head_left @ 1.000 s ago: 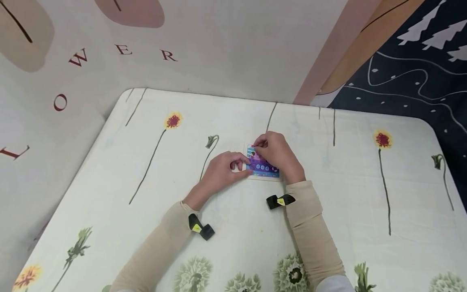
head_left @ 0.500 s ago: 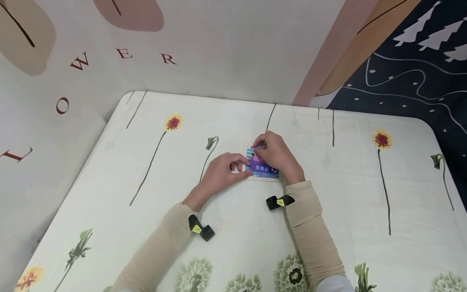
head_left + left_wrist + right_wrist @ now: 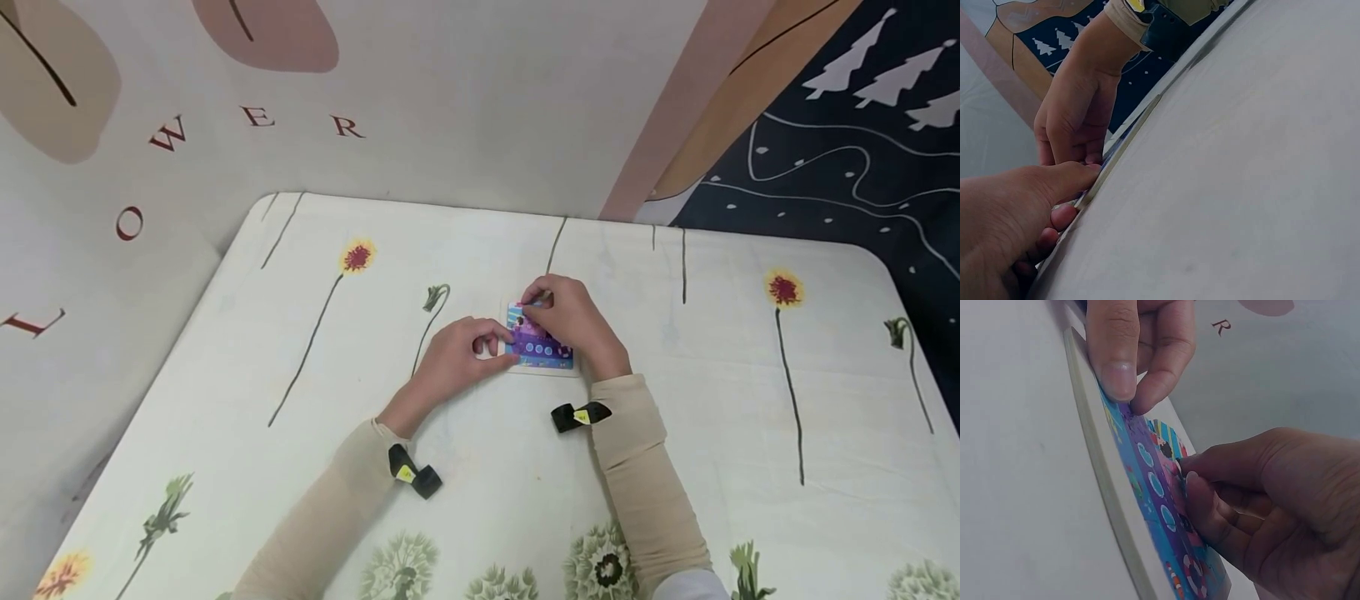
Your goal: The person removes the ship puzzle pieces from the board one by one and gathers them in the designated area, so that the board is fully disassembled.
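A small jigsaw puzzle (image 3: 540,350) with a purple and blue ship picture lies in a pale, thin-rimmed tray (image 3: 1094,440) on the table. My left hand (image 3: 457,354) holds its left side, thumb and index fingertip on the picture and the other fingers curled by the edge. At the far part of the picture, my right hand (image 3: 566,312) pinches a puzzle piece (image 3: 1179,467) between thumb and index finger; the fingers mostly cover it. In the right wrist view, thin seams run between the pieces.
A white cloth (image 3: 480,467) printed with flowers covers the table (image 3: 720,400). Behind it rises a pale wall (image 3: 480,108) with red letters, and a dark panel (image 3: 817,183) with white trees hangs at the right. Each wrist wears a black camera (image 3: 581,415).
The head view has tilted slightly, so the scene sits a little lower. Both hands keep their places on the puzzle, with hardly any visible movement.
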A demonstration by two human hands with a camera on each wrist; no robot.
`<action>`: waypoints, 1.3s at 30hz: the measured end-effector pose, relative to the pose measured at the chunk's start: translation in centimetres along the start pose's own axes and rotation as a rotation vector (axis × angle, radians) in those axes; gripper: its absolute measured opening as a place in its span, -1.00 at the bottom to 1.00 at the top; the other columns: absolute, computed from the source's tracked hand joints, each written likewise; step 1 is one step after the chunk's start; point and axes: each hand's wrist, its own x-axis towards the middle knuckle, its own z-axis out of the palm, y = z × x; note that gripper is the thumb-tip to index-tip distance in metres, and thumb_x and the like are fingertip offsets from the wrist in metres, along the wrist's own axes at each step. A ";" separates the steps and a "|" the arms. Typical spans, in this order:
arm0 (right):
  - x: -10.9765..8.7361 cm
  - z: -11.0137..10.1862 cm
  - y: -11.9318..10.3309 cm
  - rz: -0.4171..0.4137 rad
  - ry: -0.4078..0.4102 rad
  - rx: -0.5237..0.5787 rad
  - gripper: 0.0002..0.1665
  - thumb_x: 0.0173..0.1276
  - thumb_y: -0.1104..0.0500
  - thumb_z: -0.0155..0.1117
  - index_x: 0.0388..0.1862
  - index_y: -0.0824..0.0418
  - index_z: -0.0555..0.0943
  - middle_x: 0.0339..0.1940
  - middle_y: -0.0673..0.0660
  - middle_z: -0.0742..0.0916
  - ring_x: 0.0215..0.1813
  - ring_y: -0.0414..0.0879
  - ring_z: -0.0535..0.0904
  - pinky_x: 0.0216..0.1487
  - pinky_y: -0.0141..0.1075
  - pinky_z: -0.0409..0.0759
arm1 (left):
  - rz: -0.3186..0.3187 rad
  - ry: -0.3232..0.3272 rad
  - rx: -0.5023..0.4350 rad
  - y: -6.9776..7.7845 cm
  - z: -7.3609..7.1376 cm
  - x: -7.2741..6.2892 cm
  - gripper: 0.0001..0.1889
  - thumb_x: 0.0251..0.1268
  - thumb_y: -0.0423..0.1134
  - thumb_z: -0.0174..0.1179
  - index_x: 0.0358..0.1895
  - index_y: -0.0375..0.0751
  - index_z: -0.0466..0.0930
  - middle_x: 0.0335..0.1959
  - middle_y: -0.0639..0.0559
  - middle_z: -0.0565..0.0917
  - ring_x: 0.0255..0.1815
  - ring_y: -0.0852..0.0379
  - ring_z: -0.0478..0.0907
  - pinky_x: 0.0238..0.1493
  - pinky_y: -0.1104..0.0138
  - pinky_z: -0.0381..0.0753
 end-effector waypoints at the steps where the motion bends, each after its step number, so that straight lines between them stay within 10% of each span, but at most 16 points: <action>1: 0.0 0.0 0.0 0.000 0.001 0.004 -0.91 0.47 0.27 0.33 -0.13 0.26 0.73 -0.19 0.17 0.72 -0.29 -0.02 0.56 -0.29 -0.26 0.54 | -0.001 0.000 0.000 0.0 0.0 0.0 -0.79 0.25 -0.05 0.49 -0.09 0.05 0.80 -0.42 0.26 0.58 -0.36 0.18 0.44 -0.33 0.31 0.46; 23: 0.2 0.0 0.5 0.005 -0.054 0.009 -0.75 0.54 0.30 0.23 0.07 0.26 0.77 -0.09 0.19 0.69 -0.22 -0.01 0.51 -0.23 -0.25 0.51 | 0.219 -0.044 0.278 0.2 -0.1 -0.1 -0.54 0.43 -0.01 0.34 0.31 -0.05 0.65 -0.34 0.13 0.46 -0.33 0.14 0.29 -0.32 0.32 0.33; 30: -0.1 -0.5 0.9 -0.022 -0.027 0.024 -0.76 0.53 0.31 0.22 0.04 0.28 0.77 -0.19 0.17 0.65 -0.29 -0.04 0.49 -0.26 -0.25 0.50 | 0.425 -0.028 0.364 1.1 0.3 0.5 -0.69 0.43 -0.20 0.35 0.17 -0.16 0.75 0.09 -0.02 0.68 0.08 0.00 0.52 0.14 0.21 0.54; 34: -0.3 -0.4 1.2 -0.032 -0.031 0.047 -0.77 0.52 0.31 0.23 0.02 0.28 0.77 -0.19 0.16 0.65 -0.31 -0.06 0.50 -0.23 -0.24 0.51 | 0.516 -0.131 0.338 1.5 0.8 0.1 -0.64 0.48 -0.45 0.18 0.27 -0.25 0.67 0.36 -0.10 0.60 0.42 -0.06 0.47 0.50 0.15 0.38; 39: -0.2 0.0 1.3 -0.058 -0.050 0.079 -0.79 0.52 0.28 0.25 0.00 0.25 0.77 -0.19 0.12 0.68 -0.30 -0.09 0.53 -0.16 -0.25 0.54 | 0.471 -0.278 0.376 1.6 1.3 -0.8 -0.51 0.64 -0.33 -0.06 0.54 -0.24 0.36 0.59 -0.05 0.32 0.64 0.04 0.15 0.65 0.21 0.06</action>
